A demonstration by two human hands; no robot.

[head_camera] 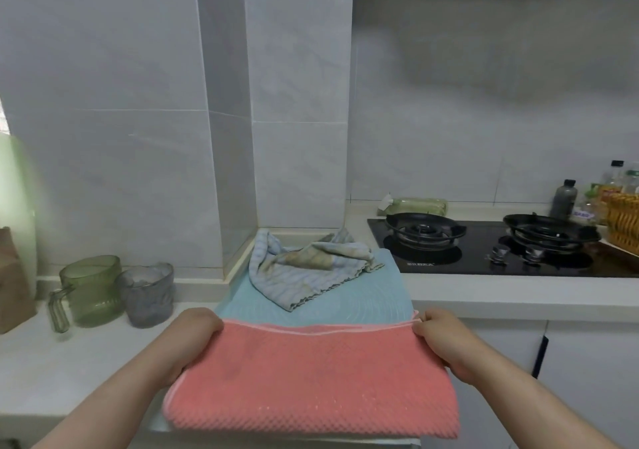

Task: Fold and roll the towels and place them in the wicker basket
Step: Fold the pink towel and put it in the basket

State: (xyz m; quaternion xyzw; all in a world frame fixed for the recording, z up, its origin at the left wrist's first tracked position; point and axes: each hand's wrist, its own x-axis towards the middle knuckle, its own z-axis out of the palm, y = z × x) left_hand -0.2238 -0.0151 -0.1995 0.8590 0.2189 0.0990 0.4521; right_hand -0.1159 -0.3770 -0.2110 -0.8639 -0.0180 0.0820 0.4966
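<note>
A pink waffle-weave towel lies folded in half on the near end of a light blue mat. My left hand grips its far left corner, and my right hand pinches the doubled far right corner. A crumpled pale blue and beige towel lies on the far part of the mat. The wicker basket stands at the far right edge, beside the stove, only partly in view.
A black two-burner gas hob lies to the right on the white counter. A green glass jug and a grey glass jug stand at left. Bottles stand at the back right. A brown paper bag stands far left.
</note>
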